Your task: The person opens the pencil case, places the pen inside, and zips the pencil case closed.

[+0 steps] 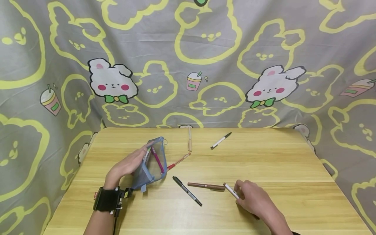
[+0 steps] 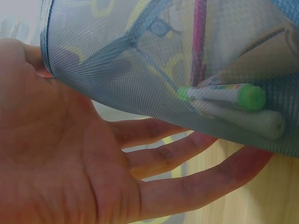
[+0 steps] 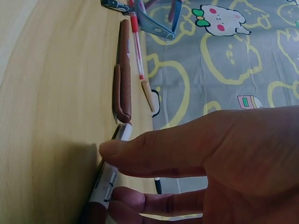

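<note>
My left hand [image 1: 129, 164] holds a blue mesh pencil pouch [image 1: 141, 179] by its side, its mouth gaping upward. Through the mesh, the left wrist view shows a green-capped marker [image 2: 224, 95] and a magenta pen [image 2: 199, 37]. Several fingers of this hand lie against the pouch's outside; its thumb is mostly hidden. On the table at the right, my right hand [image 1: 253, 198] pinches a white marker [image 1: 230, 190] between thumb and fingers. The marker's dark end shows in the right wrist view. Its tip lies close to a brown pen [image 1: 205, 186].
A black double-ended marker [image 1: 187, 191] lies between the pouch and the brown pen. Beside the pouch is a red pen [image 1: 180, 161]. Farther back lie a beige pen [image 1: 190, 140] and a white pen with a dark cap [image 1: 221, 141]. A patterned curtain [image 1: 164, 42] surrounds the table.
</note>
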